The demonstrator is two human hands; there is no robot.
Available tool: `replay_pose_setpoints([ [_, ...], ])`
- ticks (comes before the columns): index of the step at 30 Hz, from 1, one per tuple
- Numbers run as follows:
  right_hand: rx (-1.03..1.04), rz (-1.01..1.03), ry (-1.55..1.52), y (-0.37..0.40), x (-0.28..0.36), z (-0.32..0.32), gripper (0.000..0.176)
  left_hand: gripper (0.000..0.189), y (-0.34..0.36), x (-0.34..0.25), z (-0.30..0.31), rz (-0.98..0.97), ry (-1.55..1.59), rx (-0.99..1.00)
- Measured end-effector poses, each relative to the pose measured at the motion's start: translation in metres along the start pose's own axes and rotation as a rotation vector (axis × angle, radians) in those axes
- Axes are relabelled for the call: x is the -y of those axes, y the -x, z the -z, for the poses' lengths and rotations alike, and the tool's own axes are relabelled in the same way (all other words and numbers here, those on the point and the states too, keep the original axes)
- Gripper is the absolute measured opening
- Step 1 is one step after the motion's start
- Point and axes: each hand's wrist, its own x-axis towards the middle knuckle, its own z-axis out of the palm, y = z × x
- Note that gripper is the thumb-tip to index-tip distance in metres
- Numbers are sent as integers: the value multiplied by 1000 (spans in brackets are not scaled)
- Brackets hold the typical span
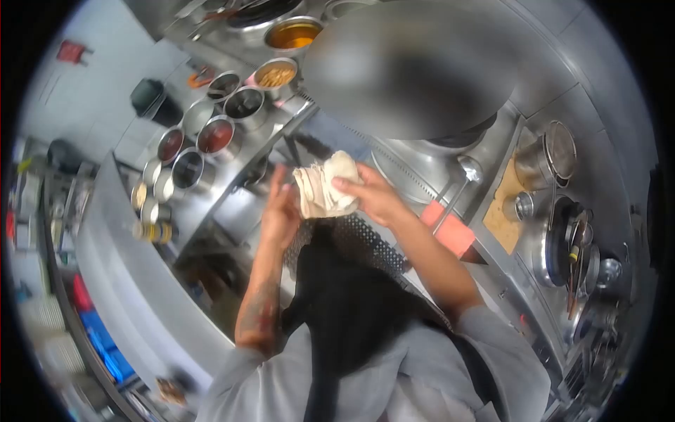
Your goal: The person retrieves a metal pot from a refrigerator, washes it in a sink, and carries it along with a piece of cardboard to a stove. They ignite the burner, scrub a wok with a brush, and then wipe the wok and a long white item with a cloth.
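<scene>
1. Head view: I am holding the folded cloth (323, 188) up before my black apron (337, 295);
2. my right hand (380, 197) is clamping it, thumb over it; my left hand (280, 214) is standing open beside it, contact unclear;
3. loose-looking layers are calling for a steady right pinch.

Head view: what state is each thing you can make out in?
Pale cloth: folded in layers, held
Right hand: closed on the cloth
Left hand: open, beside it
Ladle: lying down
Pot of orange liquid: uncovered
Pot with red contents: uncovered
</scene>
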Motion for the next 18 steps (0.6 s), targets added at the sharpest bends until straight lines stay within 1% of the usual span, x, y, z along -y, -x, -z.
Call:
replay_pose_setpoints([
  [1, -75, 127, 200, -16, 2, -3, 46, 67, -16, -11, 16, 275, 302, 102],
  [2, -106, 124, 194, -28, 5, -8, 46, 71, -33, -7, 22, 312, 334, 147],
  [3, -187, 138, 580, -38, 12, -14, 48, 71, -57, 0, 30, 342, 328, 165],
  [4, -266, 123, 960, -43, 12, -18, 50, 71, -73, 11, 39, 307, 139, 178],
  [5, -347, 437, 1155, -53, -26, -4, 53, 71, -86, 24, 45, 269, -48, 193],
  [6, -308, 329, 1164, -58, -36, 1, 52, 56, -101, 32, 39, 189, -187, 178],
  [7, -268, 221, 1167, -60, -43, 5, 51, 53, -111, 34, 35, 315, -247, 136],
  [8, -294, 207, 1159, -60, -48, 11, 51, 51, -121, 37, 32, 444, -301, 97],
  [9, -287, 25, 728, -55, -52, 19, 47, 48, -134, 55, 41, 561, -228, 54],
  [10, -278, -134, 291, -48, -50, 25, 44, 45, -150, 62, 44, 575, -343, -20],
  [11, -320, -130, 277, -39, -42, 36, 44, 41, -173, 69, 44, 585, -460, -82],
  [12, -384, -101, 460, -27, -29, 42, 43, 40, -203, 77, 48, 586, -520, -134],
  [13, -445, -84, 644, -11, -23, 49, 42, 46, -226, 73, 44, 490, -626, -73],
  [14, -541, -87, 669, 3, -27, 57, 42, 58, -266, 90, 67, 273, -1027, 14],
  [15, -588, -94, 656, 19, -30, 66, 42, 71, -280, 74, 41, 58, -1381, -2],
  [16, -665, -136, 642, 36, -35, 72, 43, 68, -303, 87, 37, 114, -1694, -162],
  [17, -738, -177, 625, 52, -43, 78, 43, 68, -309, 98, 43, 112, -1704, -116],
  [18, -811, -192, 616, 70, -74, 89, 43, 66, -308, 111, 57, -58, -1942, -15],
])
